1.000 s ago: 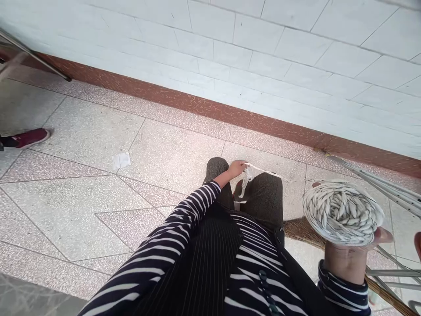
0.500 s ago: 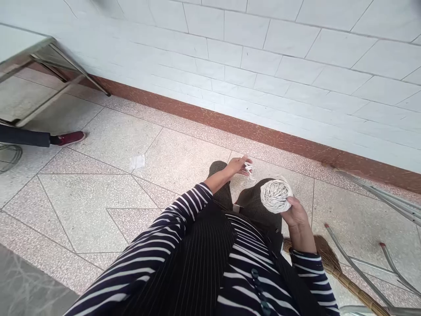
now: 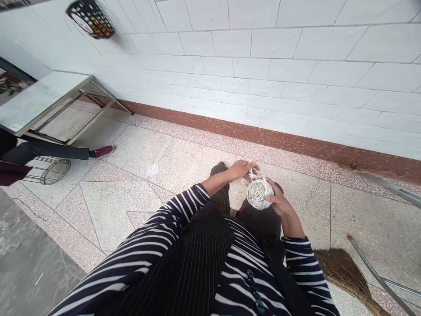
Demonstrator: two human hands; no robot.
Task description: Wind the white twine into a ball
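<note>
A round ball of white cord rests in my right hand, with the thumb across its side and the fingers wrapped around the far edge. My left hand is closed on a loose length of the same white cord, just beyond the ball and slightly left of it. The cord appears to run between the left fingers and the top of the ball. Both hands are above my knees, close together.
To the left, a person's leg reaches out near a wire stool and a metal-framed table. A white scrap lies on the floor. A straw broom and metal tubing are at right; the tiled wall stands ahead.
My right hand has brought the ball leftward, close to my left hand. My left hand has turned inward over the cord. The view has shifted, showing more of the left side.
</note>
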